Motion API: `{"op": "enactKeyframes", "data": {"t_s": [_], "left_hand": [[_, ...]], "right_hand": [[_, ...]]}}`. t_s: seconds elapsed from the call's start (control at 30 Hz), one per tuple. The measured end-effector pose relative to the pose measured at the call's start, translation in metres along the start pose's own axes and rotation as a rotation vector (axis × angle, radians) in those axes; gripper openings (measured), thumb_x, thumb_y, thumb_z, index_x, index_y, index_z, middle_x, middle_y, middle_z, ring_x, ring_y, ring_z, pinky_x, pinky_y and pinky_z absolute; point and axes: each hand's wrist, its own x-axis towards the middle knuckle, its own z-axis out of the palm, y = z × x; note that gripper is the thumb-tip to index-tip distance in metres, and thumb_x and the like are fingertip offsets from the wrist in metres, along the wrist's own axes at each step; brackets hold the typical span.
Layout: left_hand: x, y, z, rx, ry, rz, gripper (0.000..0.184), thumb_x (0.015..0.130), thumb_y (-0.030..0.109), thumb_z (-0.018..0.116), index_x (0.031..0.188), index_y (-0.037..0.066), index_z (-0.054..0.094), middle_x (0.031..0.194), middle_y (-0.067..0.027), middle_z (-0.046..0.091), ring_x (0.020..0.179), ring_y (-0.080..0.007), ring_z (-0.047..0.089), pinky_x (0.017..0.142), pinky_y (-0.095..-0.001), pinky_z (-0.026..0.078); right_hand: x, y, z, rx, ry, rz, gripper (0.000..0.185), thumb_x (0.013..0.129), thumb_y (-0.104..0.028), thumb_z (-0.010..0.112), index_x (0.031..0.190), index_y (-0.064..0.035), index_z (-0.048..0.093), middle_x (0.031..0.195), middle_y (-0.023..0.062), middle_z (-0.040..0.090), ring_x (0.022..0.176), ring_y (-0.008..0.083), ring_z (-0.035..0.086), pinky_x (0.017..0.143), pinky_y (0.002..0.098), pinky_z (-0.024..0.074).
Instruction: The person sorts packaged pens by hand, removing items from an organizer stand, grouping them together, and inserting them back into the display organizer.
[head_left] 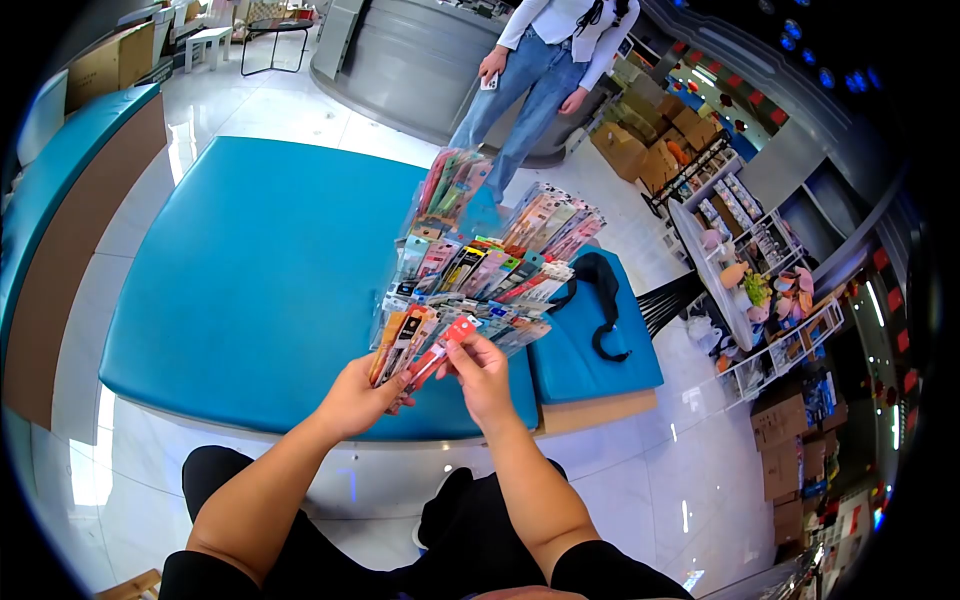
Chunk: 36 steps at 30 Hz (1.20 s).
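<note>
Forearms angled forward and converging, left hand (362, 396) grasping fanned slim packets (404, 340) at the near side of the massed packets (480, 268) on the blue surface (260, 270), right hand (484, 374) there too, fingers bent, pinching a red packet (436, 353).

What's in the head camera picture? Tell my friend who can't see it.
A person's left hand holds slim packets while the right hand pinches a red packet. Many more packets crowd a teal padded bench; someone in jeans stands beyond.
</note>
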Motion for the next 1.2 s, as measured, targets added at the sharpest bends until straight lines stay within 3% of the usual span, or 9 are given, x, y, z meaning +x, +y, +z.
{"op": "enactKeyframes", "data": {"t_s": [0.3,0.5,0.67,0.9,1.03,1.2], "left_hand": [[0.003,0.007,-0.008,0.012,-0.003,0.092,0.03,0.105,0.024,0.065,0.126,0.003,0.063,0.103,-0.006,0.072,0.084,-0.0143,0.071,0.072,-0.0309,0.057],[0.008,0.013,-0.015,-0.073,0.125,0.156,0.036,0.105,0.025,0.066,0.13,0.001,0.061,0.098,-0.0096,0.071,0.084,-0.0194,0.073,0.071,-0.0334,0.06],[0.014,0.009,-0.016,-0.081,0.071,0.095,0.033,0.105,0.026,0.066,0.128,0.002,0.063,0.095,-0.0078,0.07,0.08,-0.0168,0.07,0.07,-0.0319,0.058],[0.017,0.01,-0.011,-0.078,0.048,0.065,0.032,0.105,0.026,0.066,0.128,0.003,0.065,0.093,-0.0054,0.068,0.077,-0.0138,0.068,0.07,-0.0304,0.056],[0.018,0.009,-0.011,-0.074,0.034,0.069,0.032,0.105,0.025,0.066,0.127,0.002,0.065,0.092,-0.0054,0.068,0.075,-0.0132,0.067,0.069,-0.0305,0.057],[0.022,0.005,-0.011,-0.098,0.019,0.059,0.033,0.104,0.024,0.067,0.128,0.001,0.063,0.091,-0.0059,0.067,0.074,-0.0135,0.067,0.068,-0.0311,0.058]], "right_hand": [[0.011,-0.094,0.009,-0.381,-0.191,0.003,0.009,0.098,-0.001,0.069,0.106,0.0014,0.066,0.096,0.0081,0.073,0.084,0.0135,0.071,0.076,0.0283,0.0577],[0.051,-0.225,0.017,-0.664,0.026,-0.494,0.015,0.099,-0.004,0.069,0.112,0.0026,0.064,0.097,0.0101,0.073,0.085,0.0151,0.072,0.077,0.0274,0.0577],[0.11,-0.265,0.027,-0.868,-0.047,-0.593,0.019,0.1,-0.006,0.068,0.115,0.0042,0.063,0.103,0.0094,0.072,0.088,0.0123,0.07,0.079,0.0257,0.0552],[0.169,-0.24,0.026,-1.131,-0.182,-0.377,0.019,0.098,-0.009,0.07,0.113,0.0034,0.066,0.093,0.0061,0.073,0.084,0.01,0.069,0.073,0.0249,0.0533],[0.186,-0.227,0.036,-1.301,-0.227,-0.247,0.022,0.093,-0.017,0.076,0.104,0.0018,0.071,0.085,0.0065,0.072,0.075,0.0112,0.064,0.067,0.0294,0.0501],[0.203,-0.223,0.036,-1.416,-0.224,-0.161,0.027,0.087,-0.021,0.082,0.1,0.0018,0.073,0.081,0.0041,0.07,0.075,0.0118,0.06,0.07,0.0308,0.0497]]}}
